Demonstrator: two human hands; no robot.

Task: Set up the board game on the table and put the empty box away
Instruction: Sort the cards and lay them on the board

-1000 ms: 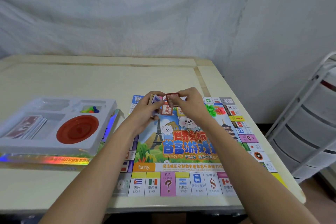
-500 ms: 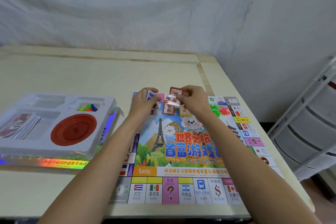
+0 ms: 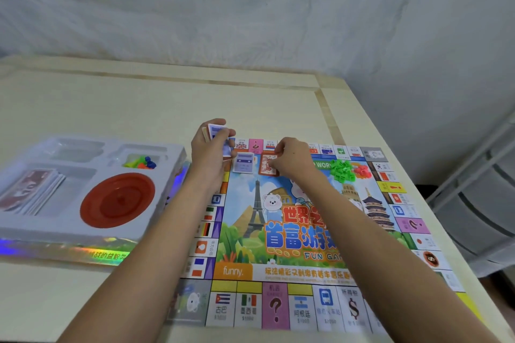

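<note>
Compared with half a second ago, I see my left hand (image 3: 211, 147) has gone a little to the far side and the left, and my right hand (image 3: 289, 157) has come down onto the game board (image 3: 278, 231). A blue card (image 3: 243, 162) now lies flat on the board between the two hands, where before I saw none. The left hand grips a small stack of cards (image 3: 218, 136), with the thumb over the top card. The right hand has its fingers bent over a red card (image 3: 268, 166) that lies on the board just right of the blue card; if it pinches it or only presses it, I cannot tell.

The board is open on the worktop (image 3: 139, 108), at the near right part. On its far right area there is a heap of green pieces (image 3: 342, 169) and, touching it, a heap of red pieces (image 3: 362, 170).

The box (image 3: 69, 252) stands left of the board, with a white plastic tray (image 3: 167, 164) in it. In the tray, the left compartment holds a pile of paper money (image 3: 30, 192), the round one a red dish (image 3: 117, 200), and a small far compartment some coloured pawns (image 3: 142, 162).
</note>
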